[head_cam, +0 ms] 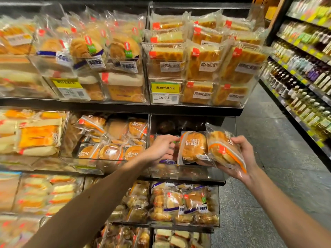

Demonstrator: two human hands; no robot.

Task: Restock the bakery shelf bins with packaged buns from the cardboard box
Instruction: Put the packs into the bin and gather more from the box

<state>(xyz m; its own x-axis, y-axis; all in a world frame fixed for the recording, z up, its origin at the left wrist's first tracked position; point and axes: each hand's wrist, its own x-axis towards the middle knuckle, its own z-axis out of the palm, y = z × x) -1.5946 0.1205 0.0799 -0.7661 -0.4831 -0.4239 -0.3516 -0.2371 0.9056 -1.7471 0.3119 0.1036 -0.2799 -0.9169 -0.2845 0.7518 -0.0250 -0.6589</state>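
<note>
My right hand grips two clear-wrapped round buns with orange bands in front of the clear acrylic middle-shelf bin. My left hand is at that bin's mouth with its fingers curled; I cannot tell whether it holds anything.

Supermarket aisle, basically: grey speckled stone-look floor running off to the right, a bit shiny under warm yellowish store lighting. Along the right side there's a dark tall shelving unit packed with rows of bottles, and little yellow price tags stuck all along the shelf edges. Up in the top right corner there's an orange wood-coloured post.
</note>
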